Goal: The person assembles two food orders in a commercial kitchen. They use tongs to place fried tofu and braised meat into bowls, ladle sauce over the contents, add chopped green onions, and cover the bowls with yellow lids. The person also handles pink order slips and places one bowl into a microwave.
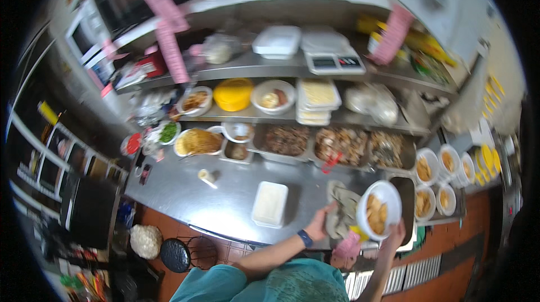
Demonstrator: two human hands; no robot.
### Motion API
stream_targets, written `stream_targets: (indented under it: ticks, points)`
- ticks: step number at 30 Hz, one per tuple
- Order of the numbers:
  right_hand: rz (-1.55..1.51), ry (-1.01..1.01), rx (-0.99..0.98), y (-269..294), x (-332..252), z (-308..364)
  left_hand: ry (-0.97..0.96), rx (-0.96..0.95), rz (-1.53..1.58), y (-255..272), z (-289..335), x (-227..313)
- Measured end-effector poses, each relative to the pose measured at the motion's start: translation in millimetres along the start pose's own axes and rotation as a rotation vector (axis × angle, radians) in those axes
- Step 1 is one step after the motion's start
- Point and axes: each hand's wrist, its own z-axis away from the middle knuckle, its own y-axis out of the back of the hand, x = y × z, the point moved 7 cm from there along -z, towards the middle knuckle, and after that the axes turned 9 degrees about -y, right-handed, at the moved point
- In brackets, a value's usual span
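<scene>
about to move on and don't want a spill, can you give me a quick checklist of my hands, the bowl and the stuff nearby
1. Right hand gripping the white round bowl: ok, it holds the bowl's lower right side.
2. Yellow-brown food pieces inside the bowl: ok, none seen spilling.
3. Bowl level: cannot tell from this overhead view.
4. Left hand clear of the grey cloth: not ok, it is at the cloth's edge; whether it grips is unclear.
5. White rectangular tub apart from both hands: ok, on the metal counter.
</scene>
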Motion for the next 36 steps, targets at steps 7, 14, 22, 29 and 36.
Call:
stream_targets:
  ticks: [7,14,22,29,36]
  points:
    - [0.312,-0.013,-0.147,-94.3,57.4,-2.0,-0.048,-0.026,0.179,31.0,19.3,14.3]
    - [0.473,-0.083,-0.221,-129.2,70.8,13.0,-0.243,-0.152,-0.066,68.8,8.6,43.5]
    - [0.429,0.058,-0.338,-142.3,44.8,14.8,-0.115,-0.313,0.353,79.6,14.4,48.3]
    - [0.524,0.144,-0.357,-167.9,53.2,5.8,-0.100,-0.212,0.224,99.7,-11.4,22.9]
    - [0.384,0.041,-0.260,-101.3,51.9,-17.7,-0.278,-0.018,-1.012,86.8,-6.0,77.5]
